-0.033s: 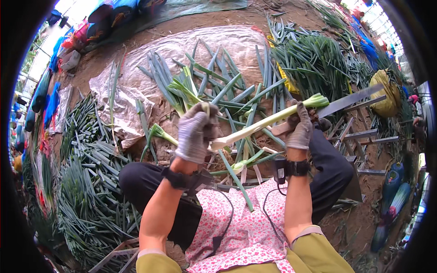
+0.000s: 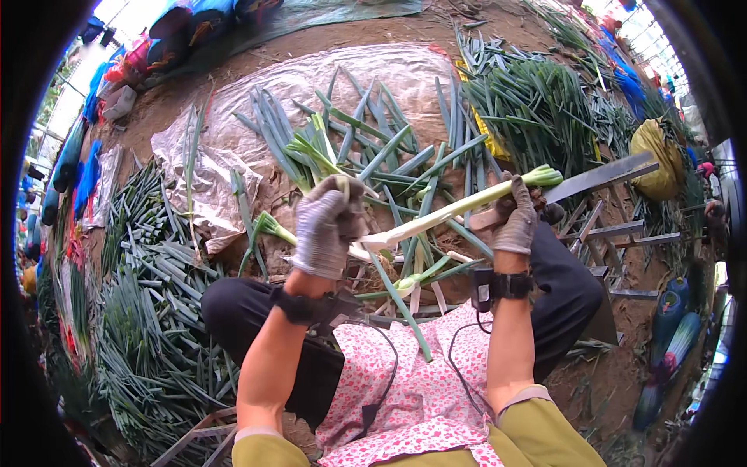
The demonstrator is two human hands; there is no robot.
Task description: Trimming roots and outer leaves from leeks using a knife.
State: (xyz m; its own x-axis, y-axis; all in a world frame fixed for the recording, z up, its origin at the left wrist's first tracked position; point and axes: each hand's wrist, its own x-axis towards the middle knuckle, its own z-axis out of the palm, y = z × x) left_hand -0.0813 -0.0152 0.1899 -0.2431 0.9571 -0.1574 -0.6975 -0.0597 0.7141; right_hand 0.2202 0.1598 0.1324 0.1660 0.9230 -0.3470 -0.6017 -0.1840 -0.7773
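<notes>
My right hand [image 2: 516, 222], in a grey knit glove, grips a knife by its wooden handle, with the broad blade [image 2: 603, 175] pointing right. The same hand pinches a long trimmed green onion [image 2: 443, 213]; its pale end reaches left and its cut green top lies near the blade. My gloved left hand [image 2: 328, 226] is curled closed beside the pale end; what its fingers hold is hidden. Behind the left hand a second green onion [image 2: 272, 226] passes at a slant. Green tops [image 2: 317, 144] rise just beyond its knuckles. Loose green onion leaves [image 2: 420, 163] lie crossed on the sheet ahead.
A large heap of cut leaves [image 2: 167, 327] lies at left. Another leaf pile [image 2: 533, 105] is at far right, near a yellow sack [image 2: 657, 159]. A pale plastic sheet [image 2: 257, 89] covers the soil ahead. Metal frame bars [image 2: 615, 229] stand beside my right knee.
My left hand has shifted slightly left, away from the pale end of the green onion. The knife blade has tipped a little lower; the right hand has barely moved.
</notes>
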